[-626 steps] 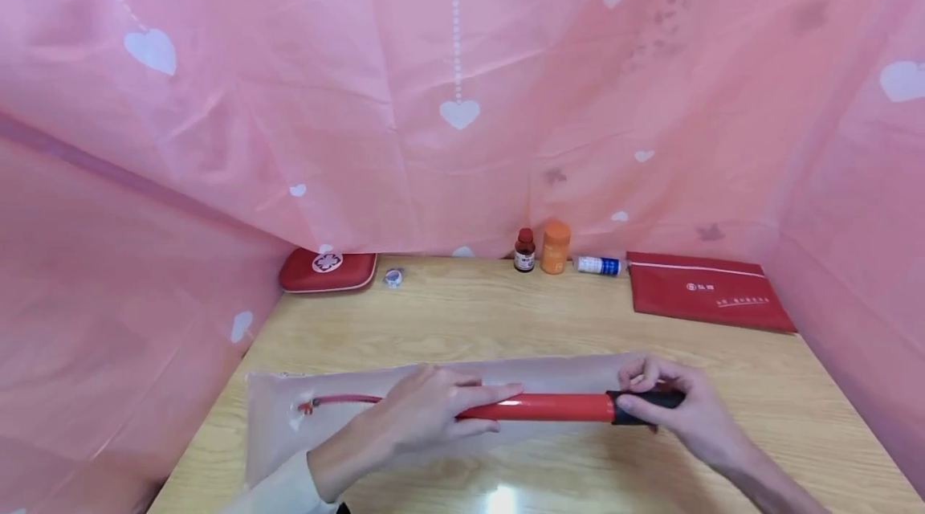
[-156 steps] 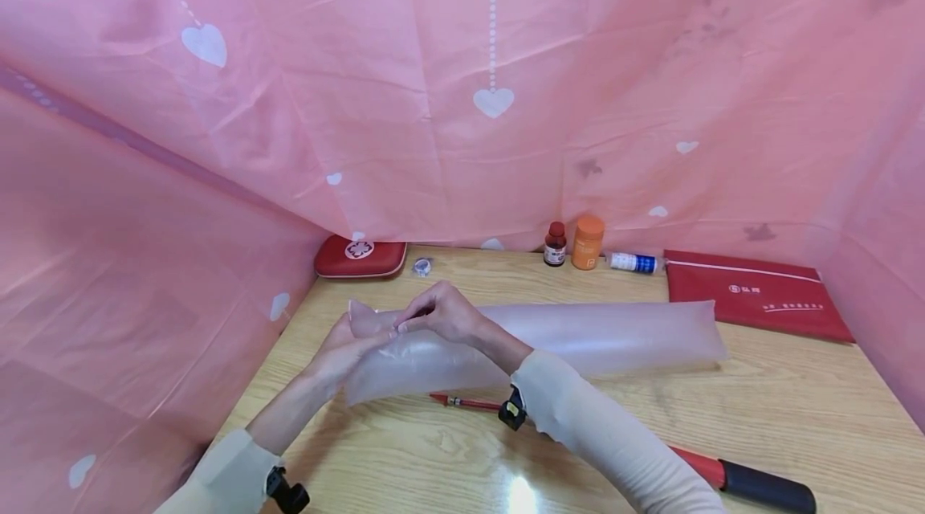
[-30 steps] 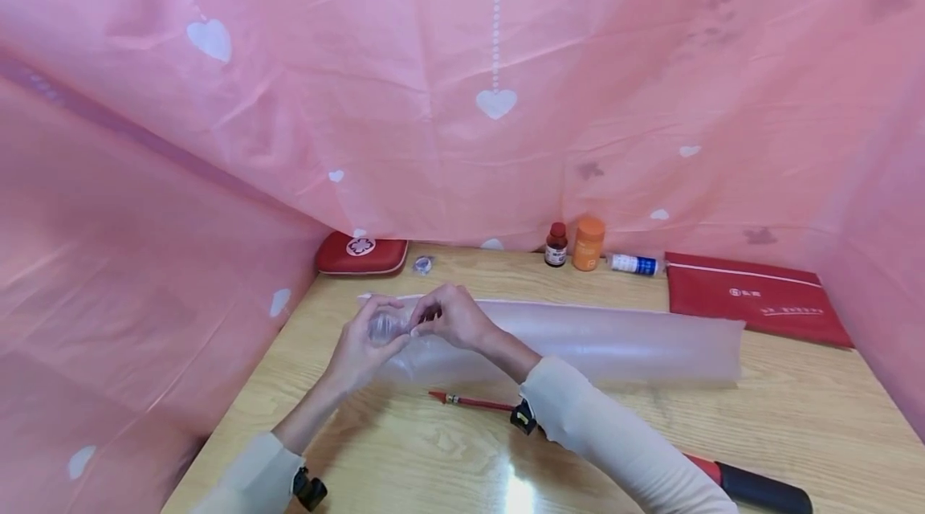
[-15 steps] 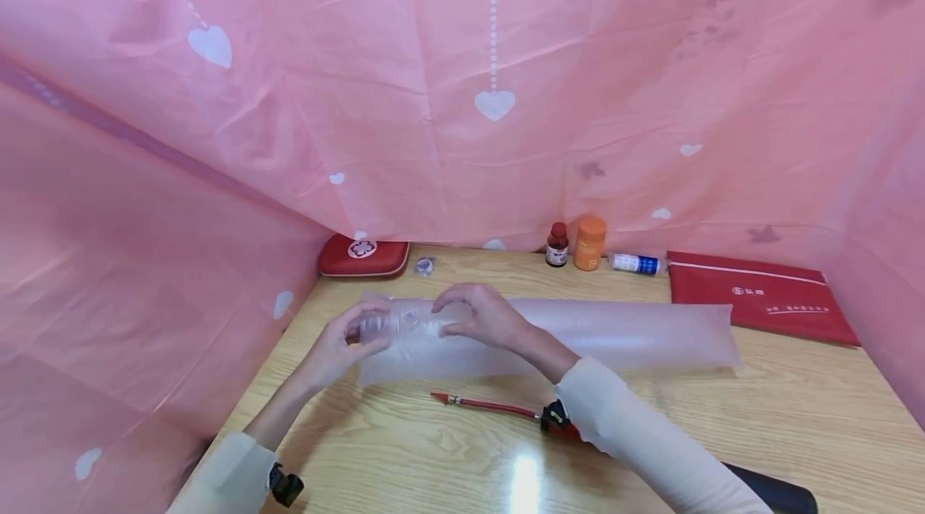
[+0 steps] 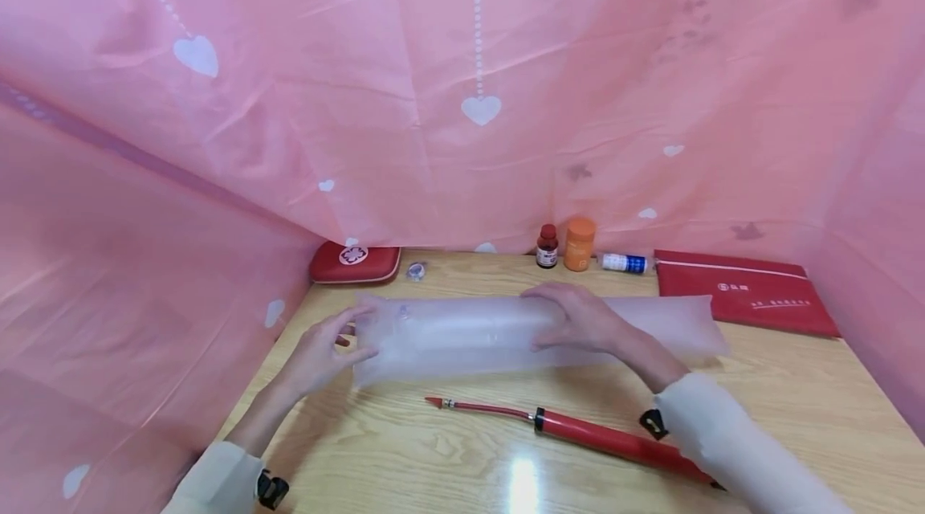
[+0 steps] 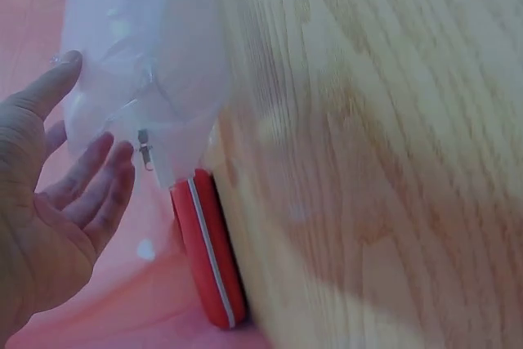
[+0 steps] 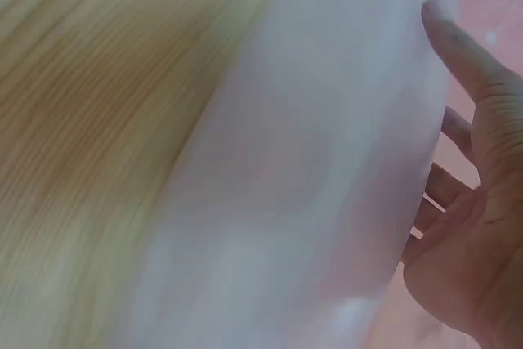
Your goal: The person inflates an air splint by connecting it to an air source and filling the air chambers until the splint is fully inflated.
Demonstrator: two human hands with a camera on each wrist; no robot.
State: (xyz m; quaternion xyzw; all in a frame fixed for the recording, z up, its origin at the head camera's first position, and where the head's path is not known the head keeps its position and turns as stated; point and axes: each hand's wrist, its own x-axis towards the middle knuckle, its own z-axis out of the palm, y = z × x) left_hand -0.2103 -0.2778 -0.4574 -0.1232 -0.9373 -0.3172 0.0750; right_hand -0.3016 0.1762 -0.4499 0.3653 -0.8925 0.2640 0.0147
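Note:
A long, puffed-up translucent plastic air bag [image 5: 455, 337] lies sideways in front of me, with a small round valve near its left end. My left hand [image 5: 318, 353] is at that end, thumb and fingers spread; in the left wrist view the loosely bent fingers [image 6: 94, 181] grip nothing. Across the bag's right half reaches my right hand [image 5: 581, 321]. The right wrist view has its thumb over the bag [image 7: 278, 169] and its relaxed fingers along the edge; firm contact cannot be told. Nearer me lies a red hand pump [image 5: 614, 438], partly behind my right sleeve.
The pump's thin hose [image 5: 491, 408] ends in a red nozzle [image 5: 433, 401]. Along the back stand a red case [image 5: 356, 265], a small clear-wrapped roll [image 5: 415, 271], a brown bottle [image 5: 547, 247], an orange jar [image 5: 580, 245], a blue-white roll [image 5: 625, 263] and a red pouch [image 5: 744, 289].
A second ago both hands were together at the bag's left end, the right pinching near the valve. Since then my right hand has let go and moved right along the bag, uncovering the pump's body.

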